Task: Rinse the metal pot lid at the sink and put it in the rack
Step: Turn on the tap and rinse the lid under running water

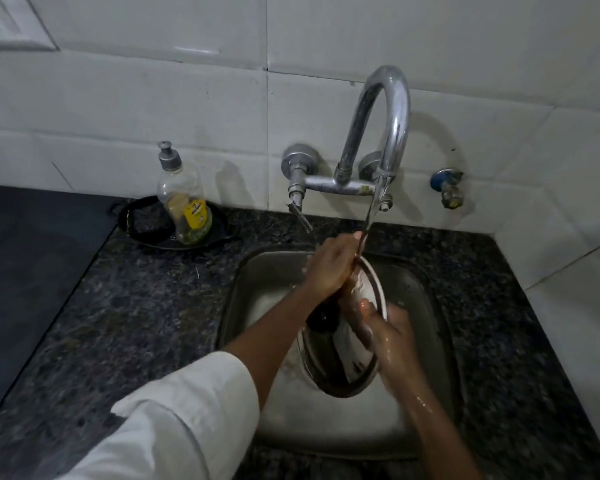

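The metal pot lid (340, 368) is held tilted on edge over the steel sink (426, 306), its black knob (323, 317) facing left. A thin stream of water runs from the curved tap (392, 109) onto the lid's upper rim. My left hand (329, 265) grips the lid's top edge right under the stream. My right hand (388, 337), wet, holds the lid's right side with the thumb on its face. No rack is in view.
A dish-soap bottle (184, 199) stands on a black tray (219, 233) on the dark granite counter (136, 306) left of the sink. A small blue valve (447, 185) juts from the tiled wall at right. A dark stovetop (25, 271) lies far left.
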